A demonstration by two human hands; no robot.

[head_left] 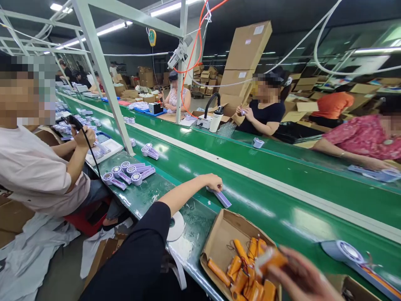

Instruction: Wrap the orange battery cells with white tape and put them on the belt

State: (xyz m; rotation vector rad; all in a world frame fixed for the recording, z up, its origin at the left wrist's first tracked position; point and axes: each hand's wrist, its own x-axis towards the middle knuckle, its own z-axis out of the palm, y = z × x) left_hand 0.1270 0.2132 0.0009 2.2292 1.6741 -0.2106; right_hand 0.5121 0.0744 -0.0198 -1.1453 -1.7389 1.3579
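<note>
My left hand (214, 182) reaches across to the green conveyor belt, its fingers closed on the near end of a lilac handheld fan casing (223, 200) lying there. Closer to me, my right hand (297, 274) pinches an orange battery (275, 256), slightly blurred, above the right side of an open cardboard box (216, 234). Several orange cylindrical batteries (241, 278) with thin dark wires lie jumbled in that box. Right of my right hand, another lilac fan casing (344, 253) rests on the belt, with an orange strip along its handle.
Several lilac fans (131, 170) lie on the bench at left, beside a seated co-worker (37, 163). A white tape roll (176, 227) sits near my left forearm. A metal post (106, 79) rises there. Other co-workers (266, 108) sit across the belt. A second box (354, 288) is at lower right.
</note>
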